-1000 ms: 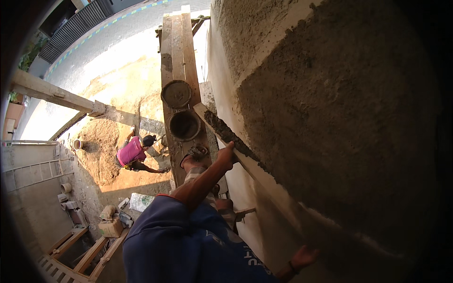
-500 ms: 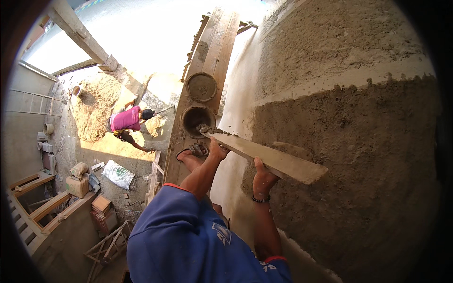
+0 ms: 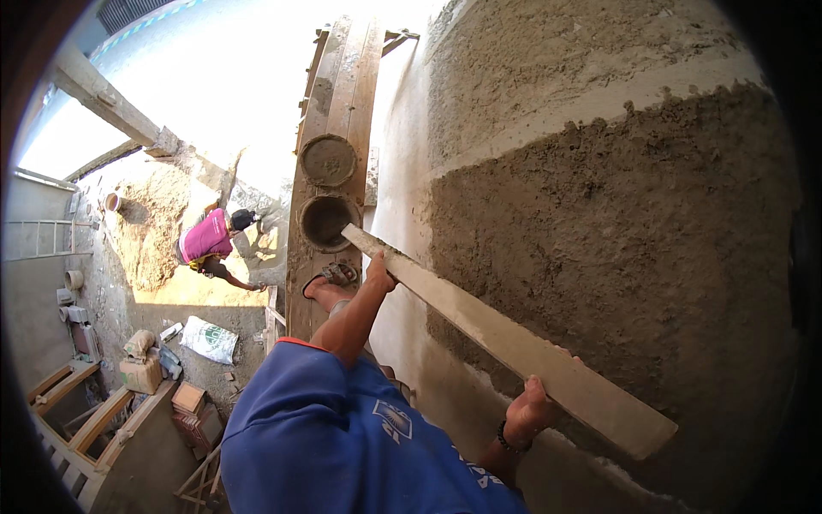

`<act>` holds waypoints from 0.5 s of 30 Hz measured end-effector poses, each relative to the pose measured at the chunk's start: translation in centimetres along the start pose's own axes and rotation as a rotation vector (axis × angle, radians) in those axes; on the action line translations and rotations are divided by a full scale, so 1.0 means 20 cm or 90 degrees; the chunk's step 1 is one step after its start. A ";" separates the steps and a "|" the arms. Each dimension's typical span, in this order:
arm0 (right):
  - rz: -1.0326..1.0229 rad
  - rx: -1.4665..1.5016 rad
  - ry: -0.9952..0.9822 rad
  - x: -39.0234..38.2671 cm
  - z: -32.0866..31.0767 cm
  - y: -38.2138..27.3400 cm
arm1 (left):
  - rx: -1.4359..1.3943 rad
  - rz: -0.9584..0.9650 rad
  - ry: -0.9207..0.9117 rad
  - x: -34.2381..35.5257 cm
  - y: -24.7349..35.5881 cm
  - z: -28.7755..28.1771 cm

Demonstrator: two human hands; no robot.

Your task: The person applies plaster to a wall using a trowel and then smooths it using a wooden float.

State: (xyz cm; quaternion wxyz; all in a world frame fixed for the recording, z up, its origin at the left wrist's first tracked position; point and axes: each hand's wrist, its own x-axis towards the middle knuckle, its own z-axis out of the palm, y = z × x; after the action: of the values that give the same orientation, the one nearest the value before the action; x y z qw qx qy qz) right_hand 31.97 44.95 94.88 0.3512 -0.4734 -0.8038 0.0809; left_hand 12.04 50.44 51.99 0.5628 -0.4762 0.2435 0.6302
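Note:
A long straight screed board (image 3: 505,338), dusted with mortar, slants from a bucket down to the lower right. My left hand (image 3: 379,272) grips it near its far end. Around its lower edge, close to the near end, my right hand (image 3: 529,413) is closed. The board's far tip reaches over the rim of a round bucket (image 3: 306,224), dark inside with mortar on its walls. Just beyond stands a second bucket (image 3: 328,161), filled with grey mortar. To the right, the wall (image 3: 616,223) carries a broad dark patch of rough, wet-looking plaster.
Both buckets stand on a narrow plank scaffold (image 3: 342,94), where my sandalled foot (image 3: 334,278) also rests. Below on the left, a person in a pink shirt (image 3: 207,237) bends beside a sand pile (image 3: 150,227). A white sack (image 3: 208,339) and wooden frames (image 3: 103,420) are lower left.
The board has swung, its near end moving down and right with my right hand. The lump of mortar along its far end is gone. My left hand still holds it near the bucket.

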 end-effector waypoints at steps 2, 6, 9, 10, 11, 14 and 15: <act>0.159 0.385 0.142 -0.07 -0.15 0.00 | 0.067 0.014 0.037 -0.08 -0.05 -0.02; 0.444 0.509 0.366 -0.58 -0.46 0.15 | 0.235 0.016 -0.048 -0.21 -0.30 -0.07; 0.533 0.560 0.514 -1.08 -0.50 0.33 | 0.361 0.032 -0.017 -0.20 -0.40 -0.14; 0.537 0.556 0.541 -1.24 -0.48 0.38 | 0.402 0.021 -0.023 -0.18 -0.42 -0.17; 0.649 0.600 0.608 -1.38 -0.44 0.43 | 0.419 0.022 -0.028 -0.11 -0.40 -0.22; 0.838 0.684 0.705 -1.67 -0.24 0.56 | 0.487 0.037 -0.064 0.11 -0.30 -0.34; 0.909 0.702 0.737 -1.77 -0.16 0.60 | 0.506 0.034 -0.064 0.15 -0.30 -0.33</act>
State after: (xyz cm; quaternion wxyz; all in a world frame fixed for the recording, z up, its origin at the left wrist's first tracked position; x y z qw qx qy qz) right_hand 53.28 21.79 74.49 0.7157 -0.5762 0.0958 0.3828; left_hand 20.10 47.84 48.03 0.6979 -0.1832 0.4529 0.5237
